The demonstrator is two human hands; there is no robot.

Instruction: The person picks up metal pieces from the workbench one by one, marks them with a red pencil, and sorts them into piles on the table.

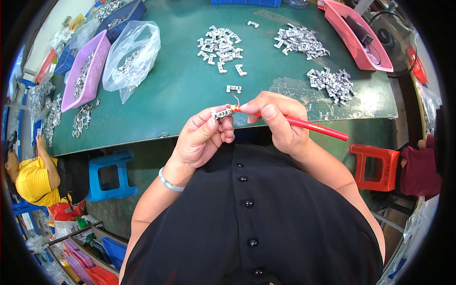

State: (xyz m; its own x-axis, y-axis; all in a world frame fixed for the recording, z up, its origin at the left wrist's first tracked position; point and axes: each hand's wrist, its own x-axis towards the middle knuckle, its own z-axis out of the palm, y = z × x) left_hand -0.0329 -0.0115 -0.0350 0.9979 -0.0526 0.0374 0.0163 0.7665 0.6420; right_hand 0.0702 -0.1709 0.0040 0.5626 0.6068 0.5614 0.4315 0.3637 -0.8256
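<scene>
My left hand (197, 140) pinches a small silver-grey metal part (221, 114) with dark recesses between thumb and fingers. My right hand (287, 121) grips a long red pencil (318, 127), its shaft slanting down to the right. The pencil's yellowish working end meets the part at my left fingertips, and a thin pale-red strand curls up from it. Just beyond my hands, a similar single bracket-shaped part (233, 89) lies on the green table (180, 99). A loose heap of these parts (219, 43) is farther back, with one stray part (252, 23) beside it.
Two more heaps of parts (301, 41) (332, 85) lie right. A pink basket (358, 40) stands behind them. At left are a purple basket (88, 71), a plastic bag (133, 59) and metal rings (83, 118). Blue (111, 175) and red stools (375, 166) flank me; a person in yellow (38, 178) sits left.
</scene>
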